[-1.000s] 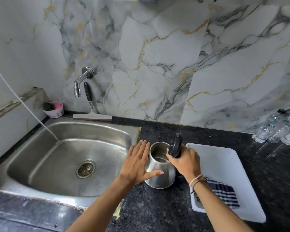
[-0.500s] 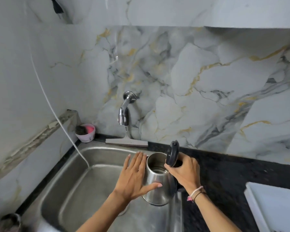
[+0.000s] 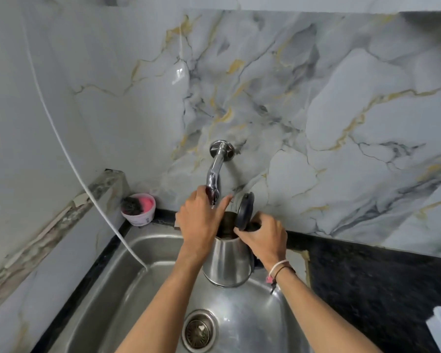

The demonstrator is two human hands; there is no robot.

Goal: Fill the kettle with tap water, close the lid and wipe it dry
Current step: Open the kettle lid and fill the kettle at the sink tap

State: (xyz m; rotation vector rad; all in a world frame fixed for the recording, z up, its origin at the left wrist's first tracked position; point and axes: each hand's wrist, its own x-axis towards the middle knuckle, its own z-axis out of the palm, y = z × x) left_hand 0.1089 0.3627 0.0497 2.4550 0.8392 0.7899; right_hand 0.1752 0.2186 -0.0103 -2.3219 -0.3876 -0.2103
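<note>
Gripping the kettle [image 3: 227,263] by its dark handle, the right hand [image 3: 264,238] holds it in the air over the sink [image 3: 107,289], its fingers wrapped tight just below the hinge. The lid [image 3: 245,211] stands flipped up on edge, so the mouth is open and sits directly under the tap [image 3: 215,171]. The left hand [image 3: 200,220] reaches up to the tap's lower end, thumb and fingers closing loosely around the dark knob there; whether it grips the knob firmly I cannot tell. No stream of water shows from the spout.

Filling is the step in hand, and by the look of it the flow has not started. The next move calls for a turn of the knob by the left hand while the right keeps the kettle level and its mouth centred under the spout, so the water lands inside and not on the steel body.

Farther out, a pink tub [image 3: 138,208] sits at the sink's back left corner, and the black tabletop [image 3: 379,284] runs to the right.
</note>
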